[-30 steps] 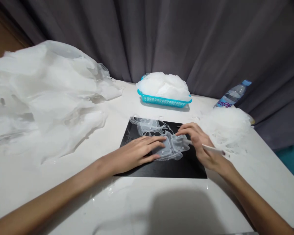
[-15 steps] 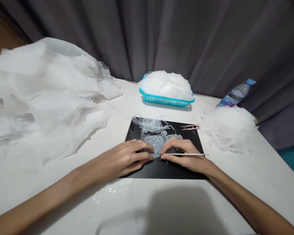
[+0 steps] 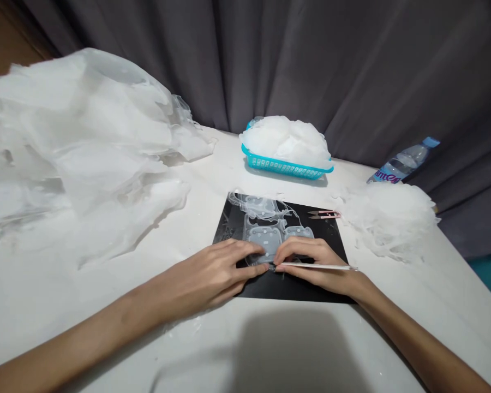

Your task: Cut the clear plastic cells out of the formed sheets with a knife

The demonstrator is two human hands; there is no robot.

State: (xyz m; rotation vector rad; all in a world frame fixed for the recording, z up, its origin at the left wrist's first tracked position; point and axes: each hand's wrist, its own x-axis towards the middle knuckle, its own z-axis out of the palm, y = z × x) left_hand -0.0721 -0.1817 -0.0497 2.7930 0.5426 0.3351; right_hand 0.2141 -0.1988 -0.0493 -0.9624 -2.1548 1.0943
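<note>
A translucent, rubbery-looking moulded sheet (image 3: 265, 238) with rounded panels and small round dots lies on a black mat (image 3: 253, 286). My left hand (image 3: 225, 267) rests at the sheet's lower left, its fingers stretched out and apart, fingertips touching the sheet near its lower edge. My right hand (image 3: 315, 259) pinches a thin, white, pen-like tool (image 3: 323, 266), which points left. The tool's tip is at the sheet's lower edge, close to my left fingertips, and too small to make out. Thread snips (image 3: 324, 214) with pink handles lie at the mat's upper right.
A large heap of white translucent sheets (image 3: 94, 147) covers the table's left side. Behind the mat stands a turquoise basket (image 3: 288, 167) piled with white pieces. To the right are a heap of thin scraps (image 3: 393, 218) and a tilted water bottle (image 3: 409, 158). A dark curtain (image 3: 311, 65) hangs behind.
The view has shifted a little. My left thumb and index finger are further apart over the sheet, and the tool in my right hand has tilted slightly.
</note>
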